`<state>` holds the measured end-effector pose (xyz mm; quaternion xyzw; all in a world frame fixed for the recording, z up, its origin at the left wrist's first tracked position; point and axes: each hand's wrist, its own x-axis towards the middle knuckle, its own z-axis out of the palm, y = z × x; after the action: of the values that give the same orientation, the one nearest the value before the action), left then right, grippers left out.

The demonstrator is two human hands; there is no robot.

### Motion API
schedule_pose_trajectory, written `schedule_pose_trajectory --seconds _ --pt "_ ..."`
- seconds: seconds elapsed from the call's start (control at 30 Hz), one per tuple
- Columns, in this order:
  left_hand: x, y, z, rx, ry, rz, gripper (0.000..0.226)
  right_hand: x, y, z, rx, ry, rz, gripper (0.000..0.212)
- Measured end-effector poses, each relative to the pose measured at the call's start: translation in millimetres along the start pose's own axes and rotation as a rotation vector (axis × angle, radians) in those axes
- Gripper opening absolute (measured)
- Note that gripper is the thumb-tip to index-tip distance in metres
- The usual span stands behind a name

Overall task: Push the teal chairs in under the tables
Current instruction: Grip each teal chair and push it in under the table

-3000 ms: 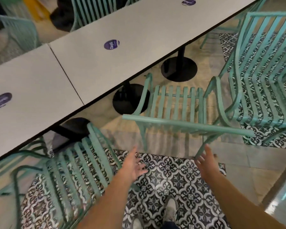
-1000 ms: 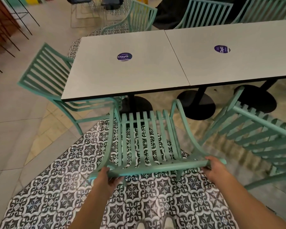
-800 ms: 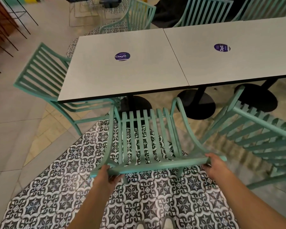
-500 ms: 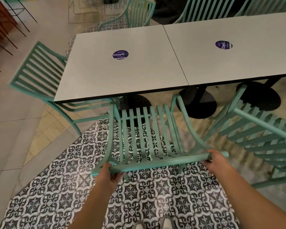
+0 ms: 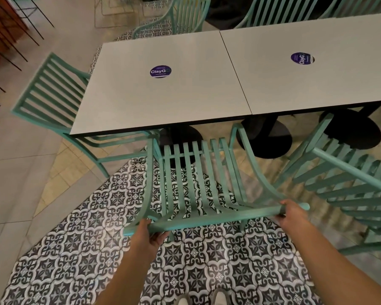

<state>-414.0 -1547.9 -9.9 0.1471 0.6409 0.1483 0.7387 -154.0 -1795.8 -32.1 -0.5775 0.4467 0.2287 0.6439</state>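
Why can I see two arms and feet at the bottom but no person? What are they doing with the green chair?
The camera sits on the person's head and looks down, so you see what they see: their own arms, and the tips of their shoes on the patterned floor. There is no machine here, only two bare hands.

The left hand and the right hand each grip the top rail of a teal chair, one near each end. The chair faces a white table, and its front edge is just at the table's edge, so it is not tucked in yet.

On the table lies only a round purple sticker. A second table joins it on the right, with its own sticker. More teal chairs stand around, one at the left end and one on the right.
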Motion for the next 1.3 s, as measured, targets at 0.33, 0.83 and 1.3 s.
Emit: schedule_pose_trajectory --seconds 0.33,0.83,1.3 --pt "-1 -7 8 -0.007 0.008 0.001 0.031 3 -10 0 -0.018 0.035 0.001 0.009" --pt "9 -11 16 -0.039 0.011 -0.010 0.033 18 -16 -2 -0.037 0.056 -0.026 0.013" --pt "9 -10 22 -0.016 0.008 0.016 0.024 10 -20 -7 -0.039 -0.079 -0.057 0.006"
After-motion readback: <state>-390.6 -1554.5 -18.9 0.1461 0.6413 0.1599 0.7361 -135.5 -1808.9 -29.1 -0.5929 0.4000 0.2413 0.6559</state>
